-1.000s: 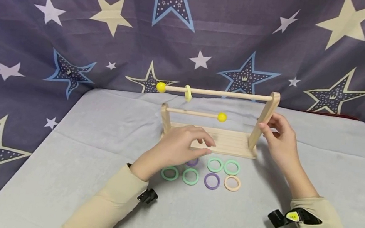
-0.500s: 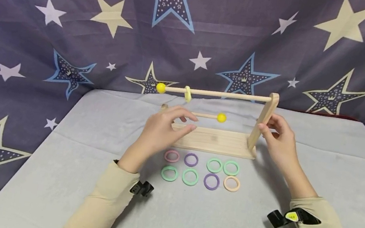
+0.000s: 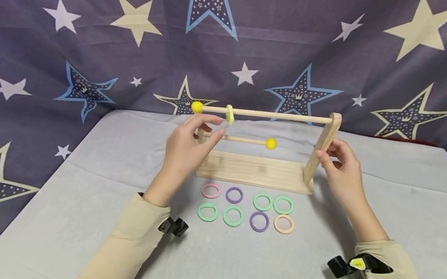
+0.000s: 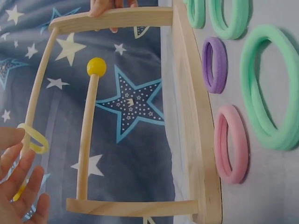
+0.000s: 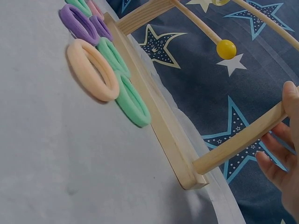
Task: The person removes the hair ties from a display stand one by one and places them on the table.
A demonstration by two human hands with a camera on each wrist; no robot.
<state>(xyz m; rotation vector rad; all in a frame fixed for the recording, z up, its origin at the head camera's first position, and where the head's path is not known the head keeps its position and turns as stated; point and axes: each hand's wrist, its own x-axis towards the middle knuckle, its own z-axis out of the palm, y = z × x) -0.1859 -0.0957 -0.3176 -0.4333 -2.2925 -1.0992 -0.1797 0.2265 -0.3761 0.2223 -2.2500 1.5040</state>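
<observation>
A wooden stand (image 3: 255, 171) has a long upper rod (image 3: 282, 116) and a shorter lower rod (image 3: 245, 140), both tipped with yellow balls. One pale yellow hair tie (image 3: 230, 114) hangs on the upper rod near its left end. My left hand (image 3: 188, 146) is raised just left of it, thumb and forefinger apart, fingertips close to the tie; the left wrist view shows the fingers (image 4: 21, 179) overlapping its edge. In the head view this hand partly hides the short post. With thumb in front and fingers behind, my right hand (image 3: 343, 173) grips the tall right post (image 3: 322, 148).
Before the stand lie several hair ties in two rows: a pink one (image 3: 210, 191), purple ones (image 3: 234, 195), green ones (image 3: 233, 216) and a peach one (image 3: 284, 224). Grey cloth (image 3: 231, 269) covers the table. A star-patterned curtain (image 3: 92, 35) hangs behind.
My left hand has moved up and left from above the base to beside the yellow hair tie, uncovering the pink and purple ties. The right hand stays on the post.
</observation>
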